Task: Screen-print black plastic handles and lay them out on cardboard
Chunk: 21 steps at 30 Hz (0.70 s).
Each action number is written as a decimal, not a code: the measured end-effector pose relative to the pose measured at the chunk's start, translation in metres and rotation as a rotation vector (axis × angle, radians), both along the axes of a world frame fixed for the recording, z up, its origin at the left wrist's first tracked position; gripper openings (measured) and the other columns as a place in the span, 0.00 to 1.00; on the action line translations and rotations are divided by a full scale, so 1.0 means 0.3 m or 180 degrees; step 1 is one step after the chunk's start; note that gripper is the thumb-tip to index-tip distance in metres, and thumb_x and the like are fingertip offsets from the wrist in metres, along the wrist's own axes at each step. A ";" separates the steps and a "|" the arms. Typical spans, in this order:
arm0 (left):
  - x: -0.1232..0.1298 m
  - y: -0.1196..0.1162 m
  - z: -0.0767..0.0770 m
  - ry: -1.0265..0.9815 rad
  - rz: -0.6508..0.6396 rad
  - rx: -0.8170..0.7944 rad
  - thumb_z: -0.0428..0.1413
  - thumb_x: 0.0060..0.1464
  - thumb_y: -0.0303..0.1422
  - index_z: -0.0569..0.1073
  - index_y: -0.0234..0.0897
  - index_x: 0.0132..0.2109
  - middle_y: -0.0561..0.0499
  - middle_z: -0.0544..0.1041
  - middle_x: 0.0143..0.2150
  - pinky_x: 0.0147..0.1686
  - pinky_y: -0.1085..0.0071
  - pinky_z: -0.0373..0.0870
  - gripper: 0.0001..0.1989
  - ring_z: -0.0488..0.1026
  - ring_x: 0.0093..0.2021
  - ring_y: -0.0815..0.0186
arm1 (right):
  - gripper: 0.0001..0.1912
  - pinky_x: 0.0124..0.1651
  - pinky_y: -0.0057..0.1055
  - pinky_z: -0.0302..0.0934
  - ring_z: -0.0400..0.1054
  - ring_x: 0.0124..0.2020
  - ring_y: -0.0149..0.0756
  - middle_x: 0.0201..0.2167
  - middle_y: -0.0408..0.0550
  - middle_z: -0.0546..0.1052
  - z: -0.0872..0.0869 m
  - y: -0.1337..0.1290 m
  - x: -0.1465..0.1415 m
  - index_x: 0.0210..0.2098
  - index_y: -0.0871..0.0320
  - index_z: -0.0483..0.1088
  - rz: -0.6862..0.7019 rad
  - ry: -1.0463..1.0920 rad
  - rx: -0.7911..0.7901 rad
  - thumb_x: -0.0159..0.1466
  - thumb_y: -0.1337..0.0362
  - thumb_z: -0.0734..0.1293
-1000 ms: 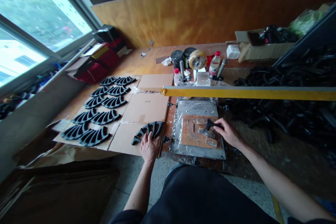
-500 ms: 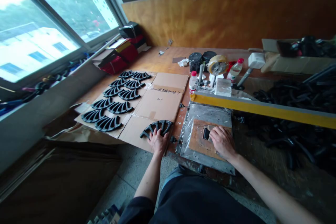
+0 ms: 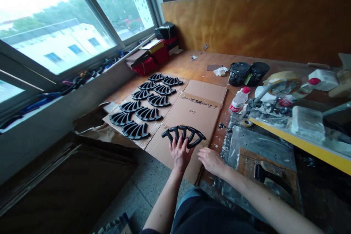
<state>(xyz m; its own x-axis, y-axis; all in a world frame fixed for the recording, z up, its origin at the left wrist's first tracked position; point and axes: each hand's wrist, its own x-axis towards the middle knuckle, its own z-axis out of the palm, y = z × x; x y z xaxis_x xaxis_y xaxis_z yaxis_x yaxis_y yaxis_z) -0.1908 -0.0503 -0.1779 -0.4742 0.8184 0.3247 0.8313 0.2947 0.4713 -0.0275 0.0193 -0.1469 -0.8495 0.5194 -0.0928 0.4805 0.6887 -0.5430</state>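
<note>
The left hand (image 3: 181, 158) is gripping the lower edge of a black ribbed fan piece (image 3: 184, 128), its fingers spreading over the ribs; the fan piece is occupying the near end of a cardboard sheet (image 3: 201, 89). The right hand (image 3: 213, 161) is hovering just beside it near the sheet's right edge, its fingers half curling; whether they are holding anything small cannot be told. On the sheet's left part, ten similar fan pieces (image 3: 148, 113) are lying in two columns.

Containers are standing along the back of the bench. Two black tubs (image 3: 239, 74) are sitting side by side, their contents not showing. A clear bottle (image 3: 239, 99) is wearing a red cap and a red-and-white label; its fill level cannot be told. A second red-capped bottle (image 3: 305, 90) is standing farther right, partly hidden behind fittings. By the window, red and black boxes (image 3: 149, 64) are forming a stack and hiding what they hold. At right, a metal plate (image 3: 260, 142) is bearing a wooden board (image 3: 245, 159), on which a black handle-shaped piece (image 3: 261, 173) is resting.
</note>
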 end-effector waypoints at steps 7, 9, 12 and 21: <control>-0.174 0.218 -0.038 0.0728 -0.0345 0.0094 0.60 0.52 0.44 0.77 0.45 0.53 0.44 0.71 0.62 0.60 0.46 0.57 0.21 0.62 0.63 0.45 | 0.46 0.68 0.58 0.34 0.30 0.70 0.64 0.71 0.60 0.44 -0.094 0.154 -0.173 0.69 0.51 0.53 -0.0406 -0.1507 -0.0086 0.55 0.55 0.74; -0.227 0.335 -0.048 0.0648 -0.0500 -0.0015 0.61 0.51 0.45 0.76 0.46 0.53 0.45 0.71 0.62 0.60 0.46 0.57 0.22 0.62 0.63 0.45 | 0.52 0.68 0.60 0.31 0.27 0.70 0.66 0.71 0.59 0.42 -0.115 0.168 -0.202 0.69 0.49 0.51 -0.0508 -0.1641 -0.0057 0.51 0.54 0.76; -0.306 0.572 -0.053 0.0475 -0.0798 -0.0225 0.64 0.47 0.44 0.76 0.47 0.54 0.46 0.71 0.62 0.60 0.45 0.57 0.25 0.62 0.63 0.45 | 0.56 0.66 0.65 0.33 0.29 0.69 0.70 0.71 0.60 0.43 -0.174 0.166 -0.215 0.68 0.48 0.52 -0.0567 -0.1746 -0.0062 0.45 0.55 0.79; -0.487 1.376 -0.064 0.0370 -0.1755 -0.0933 0.63 0.44 0.51 0.76 0.49 0.55 0.51 0.69 0.64 0.61 0.50 0.57 0.30 0.60 0.64 0.47 | 0.41 0.48 0.54 0.68 0.67 0.56 0.61 0.63 0.43 0.66 -0.487 0.168 -0.118 0.66 0.30 0.52 -0.0638 -0.0230 0.1419 0.59 0.65 0.70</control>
<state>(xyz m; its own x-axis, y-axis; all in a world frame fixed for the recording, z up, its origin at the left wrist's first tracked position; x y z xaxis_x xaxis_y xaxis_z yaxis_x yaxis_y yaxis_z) -0.3370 0.3625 -0.1970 0.0672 0.9950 0.0739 0.9386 -0.0882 0.3336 -0.0630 0.0695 -0.2930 -0.7284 0.6745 0.1207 0.6528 0.7366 -0.1769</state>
